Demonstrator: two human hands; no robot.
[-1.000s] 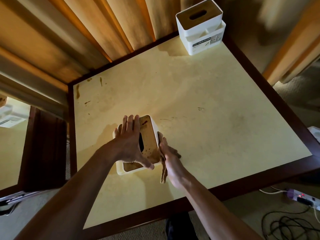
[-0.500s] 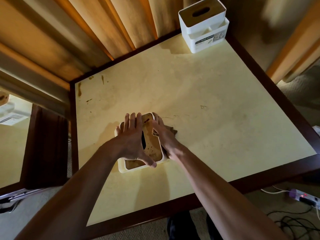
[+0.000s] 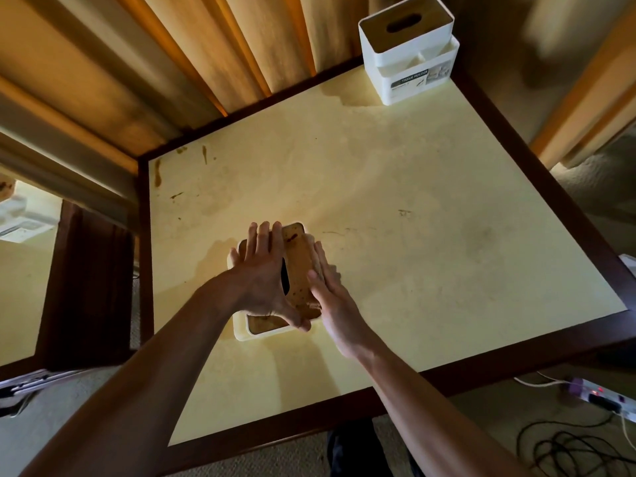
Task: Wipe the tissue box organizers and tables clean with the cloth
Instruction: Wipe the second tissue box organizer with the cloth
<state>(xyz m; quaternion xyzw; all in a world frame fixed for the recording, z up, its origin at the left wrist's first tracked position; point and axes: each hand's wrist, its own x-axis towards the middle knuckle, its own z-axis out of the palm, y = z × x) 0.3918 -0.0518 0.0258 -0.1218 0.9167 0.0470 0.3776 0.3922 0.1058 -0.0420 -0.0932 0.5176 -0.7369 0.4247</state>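
The near tissue box organizer (image 3: 297,270) is positioned near the table's (image 3: 395,256) near-left area, its long axis running near to far, tilted slightly right, slot upward. The left hand (image 3: 263,273) is laid flat on its lid, fingers straight. The right hand (image 3: 332,297) is pressed flat along its right side; the cloth cannot be discerned. A second organizer (image 3: 409,49) is located at the far right corner. Bare tabletop extends to the right.

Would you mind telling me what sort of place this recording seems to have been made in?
Probably a carpeted room in a home or a hotel. Long curtains hang behind a stained square table with a dark wooden frame, a white tissue holder stands at its far corner, and a power strip with cables lies on the carpet.
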